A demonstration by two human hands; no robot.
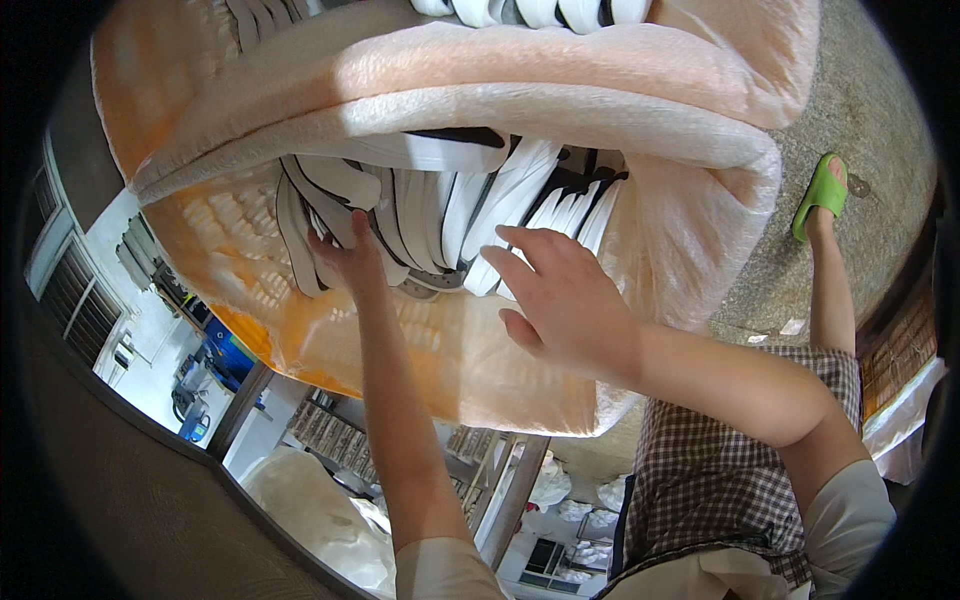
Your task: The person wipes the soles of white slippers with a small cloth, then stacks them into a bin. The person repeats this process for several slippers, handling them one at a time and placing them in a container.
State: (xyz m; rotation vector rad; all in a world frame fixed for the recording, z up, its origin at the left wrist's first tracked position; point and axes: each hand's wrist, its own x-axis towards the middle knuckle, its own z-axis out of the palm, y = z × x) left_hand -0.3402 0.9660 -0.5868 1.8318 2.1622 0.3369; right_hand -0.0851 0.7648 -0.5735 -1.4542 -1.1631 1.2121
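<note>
White and grey shoe soles with black edges (415,215) stand packed side by side inside a basket lined with translucent plastic foam sheet (690,220). My left hand (348,258) is among the soles on the left, its thumb and fingers on either side of a white sole (338,225); its fingertips are partly hidden. Over the right part of the row hovers my right hand (570,295), fingers apart, with nothing in it. Its fingertips are close to several white soles (512,200). One more sole (450,150) lies across the top, partly under the folded liner.
Another lined bundle with white soles (540,12) sits just beyond. The basket's orange wall (240,335) shows through the liner. At the right is a concrete floor (770,290), with a green slipper (825,195) on a foot. Stacked goods (335,435) and a white bag (310,510) are lower left.
</note>
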